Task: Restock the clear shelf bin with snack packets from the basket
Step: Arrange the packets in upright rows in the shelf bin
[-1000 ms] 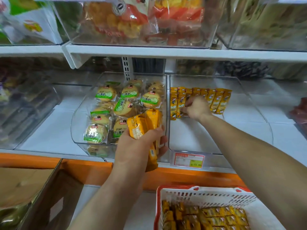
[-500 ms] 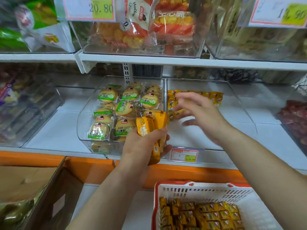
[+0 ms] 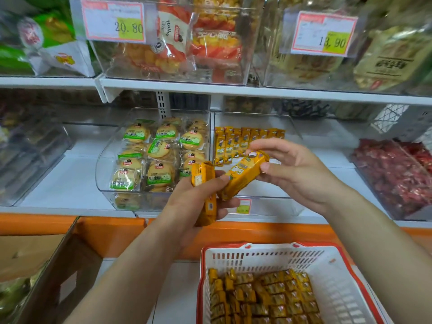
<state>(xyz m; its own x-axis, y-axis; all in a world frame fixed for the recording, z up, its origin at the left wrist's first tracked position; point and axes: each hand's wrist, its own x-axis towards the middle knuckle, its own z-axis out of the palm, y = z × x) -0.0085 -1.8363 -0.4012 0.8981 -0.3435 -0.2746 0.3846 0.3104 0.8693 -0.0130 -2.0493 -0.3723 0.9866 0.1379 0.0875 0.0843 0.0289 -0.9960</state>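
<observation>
I judged the likeliest slip was a packet dropping out of my left hand point(image 3: 196, 202), since it clutched a loose bundle of yellow packets point(image 3: 205, 195) while its thumb also steadied the one being passed. A careless placement could also have knocked over the row of packets point(image 3: 247, 142) standing at the back of the clear shelf bin point(image 3: 292, 134). My left hand was curled closed around the bundle, in front of the bin's lip. My right hand point(image 3: 297, 174) was half open, its fingertips point(image 3: 265, 166) pinching the far end of a single yellow packet point(image 3: 243, 174) held tilted between both hands. The basket point(image 3: 339, 277) sat below the shelf, many packets inside.
</observation>
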